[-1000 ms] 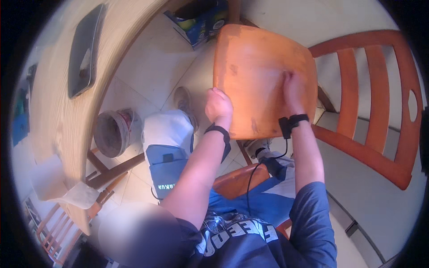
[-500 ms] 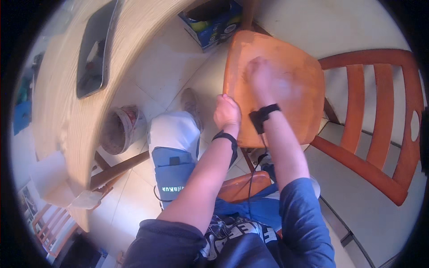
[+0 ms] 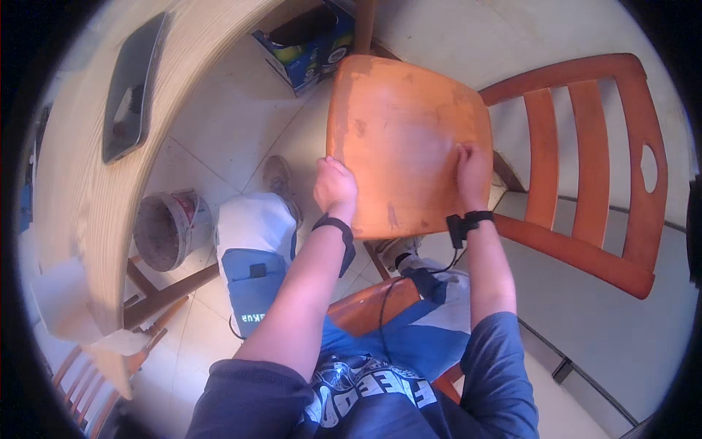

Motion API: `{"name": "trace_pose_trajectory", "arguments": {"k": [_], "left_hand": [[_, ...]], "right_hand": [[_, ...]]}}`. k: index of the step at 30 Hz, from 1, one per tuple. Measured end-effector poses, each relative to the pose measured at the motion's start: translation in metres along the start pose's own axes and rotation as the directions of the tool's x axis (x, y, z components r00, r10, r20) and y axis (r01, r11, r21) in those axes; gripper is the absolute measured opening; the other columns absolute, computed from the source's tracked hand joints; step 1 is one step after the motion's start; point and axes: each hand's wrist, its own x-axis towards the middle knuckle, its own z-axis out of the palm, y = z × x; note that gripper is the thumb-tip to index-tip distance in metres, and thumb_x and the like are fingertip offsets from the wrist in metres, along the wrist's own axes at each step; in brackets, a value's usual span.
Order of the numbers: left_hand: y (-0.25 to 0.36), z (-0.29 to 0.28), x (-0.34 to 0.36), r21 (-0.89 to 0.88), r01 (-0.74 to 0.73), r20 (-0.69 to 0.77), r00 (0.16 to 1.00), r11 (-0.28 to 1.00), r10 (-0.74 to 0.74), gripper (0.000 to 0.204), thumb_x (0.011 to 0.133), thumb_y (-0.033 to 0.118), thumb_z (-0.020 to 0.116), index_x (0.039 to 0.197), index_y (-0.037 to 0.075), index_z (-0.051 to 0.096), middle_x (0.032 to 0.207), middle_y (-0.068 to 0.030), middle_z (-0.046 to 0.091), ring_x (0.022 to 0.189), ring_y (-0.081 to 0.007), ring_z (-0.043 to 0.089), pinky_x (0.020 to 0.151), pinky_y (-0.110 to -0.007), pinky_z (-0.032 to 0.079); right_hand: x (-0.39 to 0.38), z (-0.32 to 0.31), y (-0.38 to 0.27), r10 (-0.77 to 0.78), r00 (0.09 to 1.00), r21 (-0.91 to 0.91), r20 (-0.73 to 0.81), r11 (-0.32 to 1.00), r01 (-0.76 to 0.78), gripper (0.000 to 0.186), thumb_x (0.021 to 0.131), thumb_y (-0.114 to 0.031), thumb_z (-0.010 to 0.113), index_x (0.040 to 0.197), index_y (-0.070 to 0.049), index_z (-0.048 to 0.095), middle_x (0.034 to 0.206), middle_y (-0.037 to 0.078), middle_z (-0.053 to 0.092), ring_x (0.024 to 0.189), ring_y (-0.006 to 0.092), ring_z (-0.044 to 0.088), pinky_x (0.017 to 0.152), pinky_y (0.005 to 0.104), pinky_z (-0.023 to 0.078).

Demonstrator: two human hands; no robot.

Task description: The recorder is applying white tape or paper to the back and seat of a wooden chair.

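Note:
An orange-brown wooden chair faces me, its seat (image 3: 409,154) marked with patchy, darker worn areas along the edges. Its slatted backrest (image 3: 592,146) is at the right. My left hand (image 3: 336,187) is closed around the seat's left edge, with the fingers wrapped over the rim. On the right part of the seat, close to the backrest, my right hand (image 3: 474,172) has its fingers curled together against the wood. Whatever lies under those fingers is hidden. Black straps circle both wrists, and a cable runs from the right one.
A pale wooden table (image 3: 186,58) with a black phone (image 3: 135,88) on it curves along the left. Below it stands a dirty bucket (image 3: 172,230). A blue printed box (image 3: 311,51) sits at the back. My legs are on either side below the seat.
My right hand has moved from the seat's upper left part across to its right side. My left hand keeps its hold on the edge. The whole view has shifted somewhat.

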Motion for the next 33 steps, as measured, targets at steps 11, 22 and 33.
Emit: {"name": "trace_pose_trajectory", "arguments": {"k": [11, 22, 33], "left_hand": [[0.006, 0.007, -0.001, 0.098, 0.018, -0.030, 0.999, 0.995, -0.016, 0.036, 0.092, 0.032, 0.029, 0.090, 0.002, 0.049, 0.081, -0.0269, 0.059, 0.079, -0.0447, 0.057, 0.071, -0.054, 0.042], [0.007, 0.003, -0.005, 0.084, 0.012, -0.014, 1.000, 0.996, -0.011, 0.043, 0.093, 0.034, 0.023, 0.094, 0.000, 0.050, 0.088, -0.0278, 0.059, 0.084, -0.0453, 0.056, 0.076, -0.054, 0.042], [0.005, 0.004, -0.002, 0.076, 0.007, -0.019, 1.000, 0.997, -0.006, 0.038, 0.093, 0.032, 0.027, 0.092, 0.001, 0.049, 0.087, -0.0277, 0.059, 0.083, -0.0447, 0.057, 0.075, -0.053, 0.043]], "right_hand": [[0.126, 0.031, 0.032, 0.164, 0.982, -0.013, -0.096, 0.986, -0.166, 0.019, 0.081, -0.015, 0.059, 0.091, 0.002, 0.058, 0.089, 0.022, 0.059, 0.085, 0.0385, 0.056, 0.075, 0.0434, 0.044], [0.097, 0.017, -0.001, 0.161, 0.986, -0.124, -0.037, 0.979, -0.164, 0.017, 0.081, -0.019, 0.058, 0.089, -0.004, 0.061, 0.091, 0.016, 0.059, 0.089, 0.0339, 0.055, 0.076, 0.0429, 0.045], [0.063, 0.040, 0.001, 0.114, 0.976, -0.047, -0.186, 0.991, -0.125, 0.020, 0.081, -0.021, 0.060, 0.074, -0.002, 0.060, 0.082, 0.017, 0.060, 0.078, 0.0332, 0.058, 0.070, 0.0420, 0.045]]}}
